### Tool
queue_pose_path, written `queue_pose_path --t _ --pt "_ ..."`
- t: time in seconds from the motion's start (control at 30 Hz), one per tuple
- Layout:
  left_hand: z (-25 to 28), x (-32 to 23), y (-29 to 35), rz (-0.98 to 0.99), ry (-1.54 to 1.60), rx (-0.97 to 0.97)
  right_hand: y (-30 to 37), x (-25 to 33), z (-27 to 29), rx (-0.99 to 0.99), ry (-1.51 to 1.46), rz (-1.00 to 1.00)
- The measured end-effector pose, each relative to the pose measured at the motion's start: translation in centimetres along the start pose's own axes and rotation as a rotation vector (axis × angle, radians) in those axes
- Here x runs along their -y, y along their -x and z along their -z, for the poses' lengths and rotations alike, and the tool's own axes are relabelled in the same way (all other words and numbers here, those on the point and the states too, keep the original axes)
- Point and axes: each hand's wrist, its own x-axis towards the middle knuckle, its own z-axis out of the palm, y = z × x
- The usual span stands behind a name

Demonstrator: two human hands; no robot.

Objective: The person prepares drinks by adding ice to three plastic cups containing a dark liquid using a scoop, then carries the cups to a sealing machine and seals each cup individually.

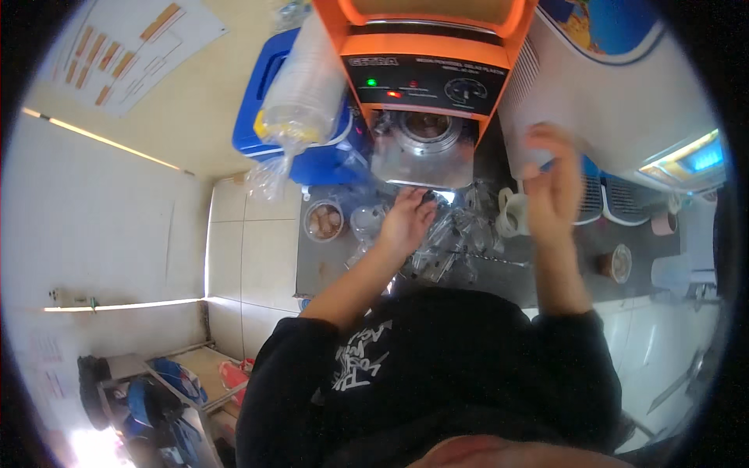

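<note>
Drink shop: cup-sealing machine [427, 86], plastic cups [306, 86].

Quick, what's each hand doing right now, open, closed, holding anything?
Left hand: resting among clear plastic cups below the orange sealing machine; grip cannot be told.
Right hand: raised, open, holding nothing.

Orange sealing machine [425, 47] top cut off, right hand [550, 183] motion-blurred, perhaps empty

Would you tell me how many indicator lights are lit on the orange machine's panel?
2: a green light at the panel's left and a red light just right of it, lower.
</note>
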Motion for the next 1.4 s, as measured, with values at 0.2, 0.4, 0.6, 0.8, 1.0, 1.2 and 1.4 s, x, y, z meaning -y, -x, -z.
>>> queue_pose_path --t 0.2,0.4,0.6,0.8,1.0,1.2,1.4 --pt "1.0 2.1 4.5 0.073 -0.1 0.049 11.8 -4.7 -4.3 -0.071 -0.384 -0.984" --pt "1.9 -0.7 7.0 0.313 -0.398 0.023 15.9 -8.4 -8.8 -0.261 -1.529 -1.429" --pt "-8.8 -9.2 6.5 0.362 -1.237 0.637 19.5 -14.1 -15.4 -0.517 -1.671 -1.486" --pt "-7.7 -9.4 1.5 -0.746 -1.953 0.153 16.8 -16.0 -19.7 -0.482 -1.698 -1.426" --pt "-9.4 -8.6 -3.3 -0.735 -2.159 0.275 16.6 -16.6 -19.9 -0.441 -1.684 -1.454" --pt "-9.0 -7.9 -2.4 -0.969 -1.808 0.414 16.8 -13.6 -14.9 -0.212 -1.632 -1.539" --pt "-12.0 -4.5 3.1 -0.392 -0.612 0.584 15.1 -5.3 -0.4 0.215 -0.758 -1.497"
